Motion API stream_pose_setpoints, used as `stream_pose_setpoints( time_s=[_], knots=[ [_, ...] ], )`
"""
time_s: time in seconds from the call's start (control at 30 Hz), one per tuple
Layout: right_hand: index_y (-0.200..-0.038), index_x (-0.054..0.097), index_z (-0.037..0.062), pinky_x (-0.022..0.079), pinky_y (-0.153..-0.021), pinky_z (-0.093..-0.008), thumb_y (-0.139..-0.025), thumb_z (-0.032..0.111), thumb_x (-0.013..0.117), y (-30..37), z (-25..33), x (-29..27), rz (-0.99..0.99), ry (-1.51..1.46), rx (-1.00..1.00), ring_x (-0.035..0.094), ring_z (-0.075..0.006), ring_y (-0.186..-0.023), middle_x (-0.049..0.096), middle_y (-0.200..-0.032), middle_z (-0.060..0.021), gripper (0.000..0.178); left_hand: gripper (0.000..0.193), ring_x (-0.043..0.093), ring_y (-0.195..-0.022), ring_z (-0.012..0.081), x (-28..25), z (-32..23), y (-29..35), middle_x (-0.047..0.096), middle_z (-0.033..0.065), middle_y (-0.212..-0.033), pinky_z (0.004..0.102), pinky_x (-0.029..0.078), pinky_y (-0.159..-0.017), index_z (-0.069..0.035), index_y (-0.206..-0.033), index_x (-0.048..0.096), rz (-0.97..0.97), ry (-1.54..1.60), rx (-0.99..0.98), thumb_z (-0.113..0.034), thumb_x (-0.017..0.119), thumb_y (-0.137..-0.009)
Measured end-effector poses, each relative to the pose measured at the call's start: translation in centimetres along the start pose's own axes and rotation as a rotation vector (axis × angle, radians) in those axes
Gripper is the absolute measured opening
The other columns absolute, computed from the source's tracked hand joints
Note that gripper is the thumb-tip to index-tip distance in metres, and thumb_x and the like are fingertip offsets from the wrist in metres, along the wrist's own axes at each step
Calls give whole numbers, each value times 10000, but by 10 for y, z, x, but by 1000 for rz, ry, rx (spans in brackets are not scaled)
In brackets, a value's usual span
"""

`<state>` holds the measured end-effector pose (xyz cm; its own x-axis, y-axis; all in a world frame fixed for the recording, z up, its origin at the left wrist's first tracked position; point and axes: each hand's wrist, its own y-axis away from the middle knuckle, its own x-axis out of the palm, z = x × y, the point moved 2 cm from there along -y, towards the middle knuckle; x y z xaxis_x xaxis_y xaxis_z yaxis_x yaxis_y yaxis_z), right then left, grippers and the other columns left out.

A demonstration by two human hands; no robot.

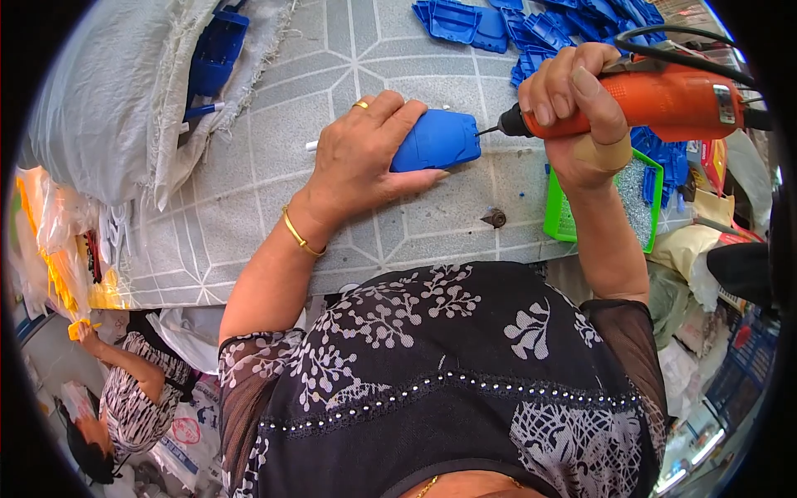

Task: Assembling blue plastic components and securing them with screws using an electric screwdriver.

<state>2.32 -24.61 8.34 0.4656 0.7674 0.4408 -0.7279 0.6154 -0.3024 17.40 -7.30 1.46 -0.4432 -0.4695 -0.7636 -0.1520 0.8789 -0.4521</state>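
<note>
My left hand is closed over a blue plastic casing, holding it on the table with the thumb along its near side. A thin white piece sticks out beyond that hand's left side. In my right hand is an orange electric screwdriver with a black nose, lying sideways. Its thin bit points left and meets the casing's right end; whether a screw sits there is too small to tell. A tan bandage wraps the base of the right thumb.
A green tray of small silvery screws stands partly under my right forearm. Blue plastic parts are heaped at the far right. A white sack with blue pieces lies at left. A dark cone-shaped bit rests near the table's front. Another person sits lower left.
</note>
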Motion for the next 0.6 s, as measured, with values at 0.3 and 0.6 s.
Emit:
stream_pose_setpoints(
  time_s=[0.3,0.6],
  knots=[
    [-857,443,128,445,-632,-351,-926,111,589,6,-5,3,101,120,-38,474,-144,-561,455,-661,-11,163,676,669,-884,324,0,-4,1,643,101,-1055,416,572,-736,-64,-1200,654,5,-38,13,-416,875,-666],
    [-847,443,111,440,-595,-308,-924,137,627,9,-14,3,204,50,-44,471,-131,-553,456,-658,-16,200,669,651,-905,325,2,-6,3,615,112,-1003,433,546,-760,-99,-1184,657,27,-76,36,-511,845,-692]
  ],
)
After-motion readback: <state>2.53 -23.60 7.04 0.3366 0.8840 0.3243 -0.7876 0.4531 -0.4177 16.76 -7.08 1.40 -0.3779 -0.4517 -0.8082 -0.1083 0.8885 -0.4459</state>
